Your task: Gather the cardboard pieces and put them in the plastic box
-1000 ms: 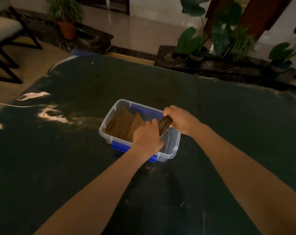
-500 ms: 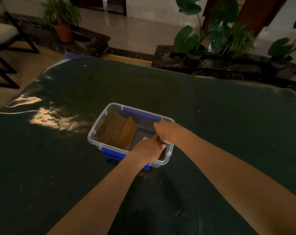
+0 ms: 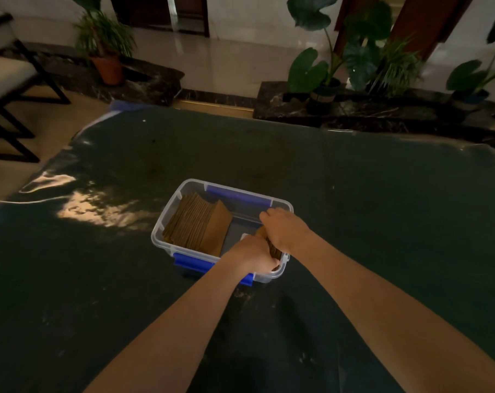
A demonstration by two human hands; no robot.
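Note:
A clear plastic box [image 3: 167,211] with blue latches stands on the dark green table cover. A leaning row of brown cardboard pieces [image 3: 196,222] fills its left half. My left hand [image 3: 252,256] and my right hand [image 3: 286,229] are both down inside the box's right end, closed around a second stack of cardboard pieces [image 3: 273,249]. Only a sliver of that stack shows between my hands; the rest is hidden by my fingers.
The dark table cover [image 3: 382,208] spreads wide around the box, with a bright glare patch [image 3: 93,207] to the left. Beyond the far edge stand potted plants [image 3: 323,69] on a dark stone ledge. A chair [image 3: 10,80] sits at the far left.
Both hands have lowered the cardboard stack from above the rim down into the box's right end. The view has shifted, so the box sits lower and more central.

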